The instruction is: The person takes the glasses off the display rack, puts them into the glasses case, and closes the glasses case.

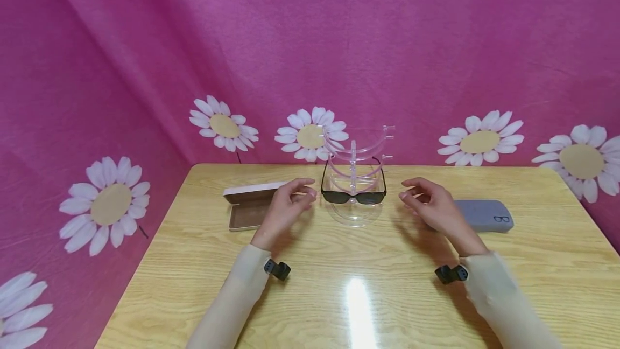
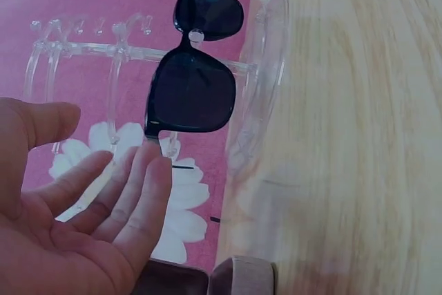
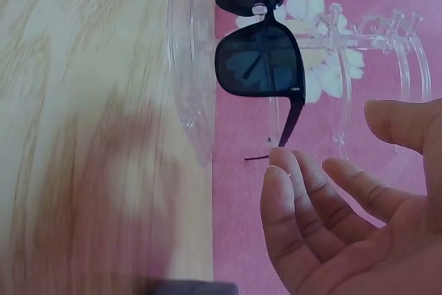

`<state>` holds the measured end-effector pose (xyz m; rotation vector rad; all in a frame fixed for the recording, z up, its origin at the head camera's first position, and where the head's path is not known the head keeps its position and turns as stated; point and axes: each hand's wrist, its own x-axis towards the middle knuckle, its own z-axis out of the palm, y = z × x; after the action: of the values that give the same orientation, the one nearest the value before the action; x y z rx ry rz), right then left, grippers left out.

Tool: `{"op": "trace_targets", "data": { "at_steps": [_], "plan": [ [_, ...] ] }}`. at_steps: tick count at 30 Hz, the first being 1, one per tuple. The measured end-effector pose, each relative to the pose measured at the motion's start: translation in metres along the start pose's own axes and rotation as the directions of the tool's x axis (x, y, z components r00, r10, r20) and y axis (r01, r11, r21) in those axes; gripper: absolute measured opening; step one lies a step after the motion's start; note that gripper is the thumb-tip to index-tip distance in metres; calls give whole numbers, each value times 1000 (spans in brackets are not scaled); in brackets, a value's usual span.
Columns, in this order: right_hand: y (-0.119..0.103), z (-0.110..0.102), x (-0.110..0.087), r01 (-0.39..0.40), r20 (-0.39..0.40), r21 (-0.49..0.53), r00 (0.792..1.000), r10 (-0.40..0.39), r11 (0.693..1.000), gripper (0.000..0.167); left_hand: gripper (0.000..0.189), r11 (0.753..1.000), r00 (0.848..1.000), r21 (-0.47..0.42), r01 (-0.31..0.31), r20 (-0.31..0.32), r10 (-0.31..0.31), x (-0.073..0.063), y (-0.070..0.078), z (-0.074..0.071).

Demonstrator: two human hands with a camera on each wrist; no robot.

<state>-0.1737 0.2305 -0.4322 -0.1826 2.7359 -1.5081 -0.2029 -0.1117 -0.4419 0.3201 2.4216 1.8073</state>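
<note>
Black sunglasses [image 1: 370,198] with dark lenses sit on the lowest tier of a clear plastic eyewear stand [image 1: 353,160], lenses toward me and temples running back. To their left, my left hand [image 1: 288,206] has its palm turned inward and fingers loosely bent, holding nothing. In the left wrist view its fingertips [image 2: 160,164] come right up to one end of the frame [image 2: 193,91]. My right hand [image 1: 433,209] mirrors it on the other side, thumb apart from the fingers. Its fingertips [image 3: 277,177] overlap the end of a temple [image 3: 293,119] in the right wrist view.
An opened glasses case [image 1: 249,214] with a brown inside lies at the left, partly behind my left hand. A closed grey case [image 1: 484,215] with a small glasses print lies beyond my right hand. A pink daisy-patterned curtain [image 1: 387,42] hangs behind the wooden table [image 1: 315,295].
</note>
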Motion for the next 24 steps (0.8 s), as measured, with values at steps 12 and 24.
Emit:
{"op": "trace_targets", "data": {
  "at_steps": [12, 24],
  "plan": [
    [-1, 20, 17, -22, 7, 37, 1000, 22, 999, 58, 57, 995, 998, 72, 66, -15, -65, 19, -6, 14],
    [3, 39, 28, -73, 89, 146, 994, 61, 987, 81, 64, 994, 995, 66, 91, 33, -93, 33, -7, 26]
  ]
}}
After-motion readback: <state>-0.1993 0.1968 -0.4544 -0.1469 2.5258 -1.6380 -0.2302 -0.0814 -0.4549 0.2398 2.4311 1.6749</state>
